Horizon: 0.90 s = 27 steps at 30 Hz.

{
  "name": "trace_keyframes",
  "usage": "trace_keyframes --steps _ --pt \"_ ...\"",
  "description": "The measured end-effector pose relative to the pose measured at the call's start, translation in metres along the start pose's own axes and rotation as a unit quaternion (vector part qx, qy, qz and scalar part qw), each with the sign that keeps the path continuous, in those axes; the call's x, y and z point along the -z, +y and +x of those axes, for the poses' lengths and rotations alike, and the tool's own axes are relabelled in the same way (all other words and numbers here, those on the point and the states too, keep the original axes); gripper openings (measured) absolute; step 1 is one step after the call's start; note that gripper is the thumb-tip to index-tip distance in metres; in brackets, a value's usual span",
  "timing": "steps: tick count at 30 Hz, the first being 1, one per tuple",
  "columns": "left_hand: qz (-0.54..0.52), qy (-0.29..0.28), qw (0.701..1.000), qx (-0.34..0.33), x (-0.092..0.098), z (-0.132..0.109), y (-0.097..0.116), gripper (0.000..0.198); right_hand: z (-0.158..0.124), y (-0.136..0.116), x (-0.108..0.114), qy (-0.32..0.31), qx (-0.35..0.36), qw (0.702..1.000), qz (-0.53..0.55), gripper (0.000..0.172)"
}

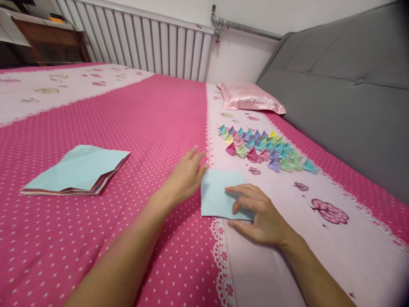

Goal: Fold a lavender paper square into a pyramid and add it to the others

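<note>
A light blue sheet of paper (215, 194) lies on the bedspread, across the edge between the pink dotted part and the pale part. My right hand (255, 209) rests over its right side, fingers apart and curved, with the thumb near the lower edge. My left hand (188, 175) is just off the sheet's upper left corner, its fingers spread and nothing in them. Further left lies a stack of coloured paper (79, 168) with a light blue sheet on top. Rows of small folded paper shapes (262, 147) in several colours stand beyond my right hand.
A shiny pink pillow (249, 97) lies at the far end of the bed. The grey padded headboard (345, 85) runs along the right. Behind the bed are a white radiator (143, 40) and a pipe (246, 29); a brown cabinet (51, 38) stands far left.
</note>
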<state>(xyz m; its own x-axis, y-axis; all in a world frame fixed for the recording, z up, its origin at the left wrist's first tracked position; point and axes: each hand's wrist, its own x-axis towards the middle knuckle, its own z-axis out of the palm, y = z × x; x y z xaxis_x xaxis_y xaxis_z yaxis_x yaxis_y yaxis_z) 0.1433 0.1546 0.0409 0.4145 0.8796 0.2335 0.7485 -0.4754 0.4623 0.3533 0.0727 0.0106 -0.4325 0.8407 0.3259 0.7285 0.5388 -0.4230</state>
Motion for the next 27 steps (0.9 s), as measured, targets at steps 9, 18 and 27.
trace_keyframes --steps 9,18,27 --pt "0.073 -0.134 0.980 -0.123 -0.050 -0.019 0.037 0.061 0.006 0.000 -0.010 0.091 -0.140 0.973 0.156 0.052" --pt "0.125 -0.177 0.969 -0.122 -0.069 -0.022 0.023 0.063 0.012 0.009 -0.036 -0.096 -0.083 0.992 -0.008 0.061" --pt "0.104 -0.192 0.974 -0.060 -0.063 -0.021 0.020 0.077 0.013 0.025 -0.037 -0.115 -0.149 0.977 -0.101 0.064"
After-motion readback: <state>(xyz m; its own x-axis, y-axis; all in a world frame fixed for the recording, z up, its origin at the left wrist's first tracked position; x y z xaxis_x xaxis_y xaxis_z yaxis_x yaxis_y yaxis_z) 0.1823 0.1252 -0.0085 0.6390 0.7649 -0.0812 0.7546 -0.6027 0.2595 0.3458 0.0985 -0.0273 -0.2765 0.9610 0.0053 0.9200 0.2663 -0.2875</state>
